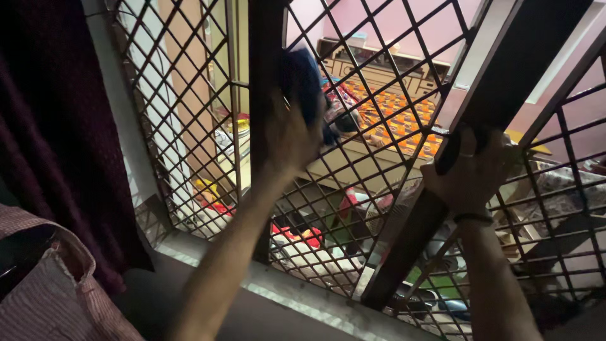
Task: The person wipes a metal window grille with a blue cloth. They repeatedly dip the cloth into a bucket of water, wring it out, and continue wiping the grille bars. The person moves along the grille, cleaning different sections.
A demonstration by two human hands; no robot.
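Observation:
My left hand (291, 136) presses a dark blue cloth (304, 82) against the diamond-pattern metal window grille (372, 189), beside a dark vertical frame bar (264, 63). The cloth is blurred. My right hand (470, 169), with a ring and a dark wristband, grips the slanted dark window frame (505, 76) that leans across the grille. Both forearms reach up from below.
A dark maroon curtain (50, 126) hangs at the left. The grey window sill (284, 297) runs along the bottom. Through the grille I see a room with a bed under an orange patterned cover (391, 117) and clutter on the floor. A striped pink fabric (44, 297) sits at the lower left.

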